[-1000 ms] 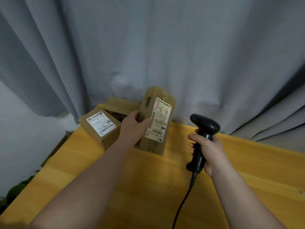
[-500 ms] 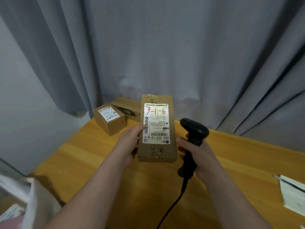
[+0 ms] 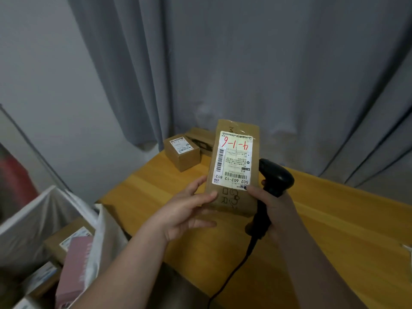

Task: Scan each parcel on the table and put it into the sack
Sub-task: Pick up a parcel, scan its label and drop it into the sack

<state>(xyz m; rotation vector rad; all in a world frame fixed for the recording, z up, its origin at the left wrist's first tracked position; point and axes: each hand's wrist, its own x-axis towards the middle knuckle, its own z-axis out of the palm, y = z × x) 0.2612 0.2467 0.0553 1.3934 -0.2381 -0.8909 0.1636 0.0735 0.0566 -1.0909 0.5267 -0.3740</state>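
Note:
My left hand (image 3: 189, 210) holds a tall brown cardboard parcel (image 3: 234, 197) upright above the wooden table (image 3: 334, 230), thumb on its front, its white label with red "4-1-6" facing me upside down. My right hand (image 3: 278, 210) grips a black corded barcode scanner (image 3: 275, 177) just right of the parcel, thumb touching the parcel's lower right edge. A small labelled box (image 3: 181, 155) and a flat box (image 3: 200, 140) behind it sit at the table's far left corner. The open white sack (image 3: 44, 210) stands at lower left, below the table edge.
Inside the sack lie a brown labelled box (image 3: 71, 237) and a pink package (image 3: 75, 268). A grey curtain (image 3: 245, 63) hangs behind the table. The scanner cable (image 3: 234, 275) trails down over the table's near edge. A white paper corner (image 3: 408, 248) shows at far right.
The view swung left and down, bringing the sack into sight. The parcel was lifted off the table, turned label toward me and drawn nearer; the scanner closed in on its right side.

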